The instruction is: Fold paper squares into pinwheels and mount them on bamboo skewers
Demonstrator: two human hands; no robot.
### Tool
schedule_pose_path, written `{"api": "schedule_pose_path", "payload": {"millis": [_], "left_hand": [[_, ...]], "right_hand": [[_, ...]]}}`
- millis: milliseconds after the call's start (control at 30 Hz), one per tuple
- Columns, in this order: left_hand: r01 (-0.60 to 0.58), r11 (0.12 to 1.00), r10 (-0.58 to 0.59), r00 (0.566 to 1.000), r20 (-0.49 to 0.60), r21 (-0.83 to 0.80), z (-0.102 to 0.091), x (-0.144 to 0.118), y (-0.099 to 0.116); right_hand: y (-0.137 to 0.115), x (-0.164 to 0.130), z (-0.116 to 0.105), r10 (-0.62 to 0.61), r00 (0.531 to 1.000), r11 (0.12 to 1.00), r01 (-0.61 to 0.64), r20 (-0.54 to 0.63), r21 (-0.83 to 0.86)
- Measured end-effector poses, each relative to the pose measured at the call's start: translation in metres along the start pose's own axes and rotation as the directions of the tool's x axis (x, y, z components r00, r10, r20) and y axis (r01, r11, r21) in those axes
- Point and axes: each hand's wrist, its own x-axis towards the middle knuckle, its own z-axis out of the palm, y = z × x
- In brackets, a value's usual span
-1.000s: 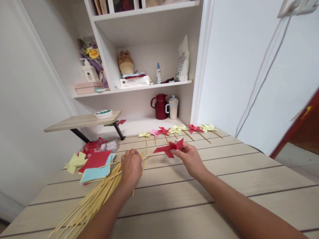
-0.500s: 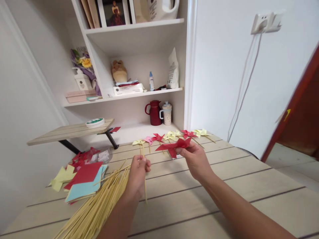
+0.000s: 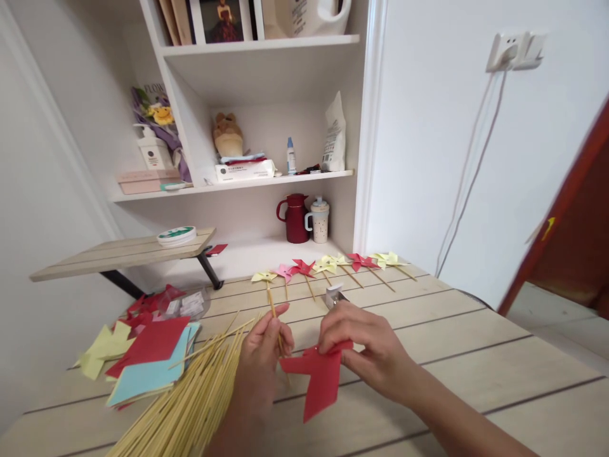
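Note:
Between the fingers of my left hand [image 3: 267, 346] is a thin wooden stick [image 3: 272, 303], its upper end pointing away from me. My right hand [image 3: 366, 349] pinches a red paper pinwheel [image 3: 320, 381] at its middle, with blades hanging toward me. One red blade reaches close to the left fingers; whether it touches the stick I cannot tell. Just beyond the right hand sits a small open box [image 3: 334, 295]. Left of my left forearm lies a bundle of wooden sticks [image 3: 190, 400].
A row of finished pinwheels [image 3: 303, 269] on sticks lies along the table's far edge. At the left are coloured paper sheets [image 3: 151, 346], a yellow cut paper [image 3: 104, 348] and a plastic container [image 3: 193, 303]. A raised wooden stand [image 3: 118, 251] is behind them.
My right hand has brought the red pinwheel down and nearer to me, tipping its blades downward. The small box behind it now shows. My left hand has shifted slightly nearer, still with the stick.

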Motion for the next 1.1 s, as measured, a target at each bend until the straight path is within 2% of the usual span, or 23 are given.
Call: {"api": "schedule_pose_path", "payload": {"millis": [133,267,433,567,867,1100], "left_hand": [[0.055,0.997,-0.059,0.996,0.066,0.050,0.004,-0.005,-0.001],[0.094,0.991,-0.101,0.993,0.068,0.090,0.010,-0.009,-0.001],[0.030,0.977,-0.033,0.999,0.010,0.209,0.017,-0.014,0.004],[0.029,0.966,-0.020,0.999,-0.038,0.258,0.018,-0.016,0.006],[-0.064,0.964,0.043,0.995,0.086,0.258,0.015,-0.022,0.000],[-0.077,0.952,0.051,0.994,0.093,0.296,0.017,-0.026,-0.001]], "right_hand": [[0.000,0.001,0.000,-0.010,1.000,1.000,0.010,-0.029,-0.020],[0.003,0.000,-0.002,-0.014,0.998,0.999,0.011,-0.067,-0.035],[0.002,0.001,-0.004,-0.031,0.997,0.997,0.026,-0.077,-0.066],[0.000,0.002,-0.006,-0.029,0.995,0.997,0.022,-0.092,-0.080],[0.002,0.001,-0.003,-0.028,0.992,0.994,0.014,-0.125,-0.111],[0.004,-0.002,-0.003,-0.012,0.988,0.994,-0.004,-0.152,-0.106]]}}
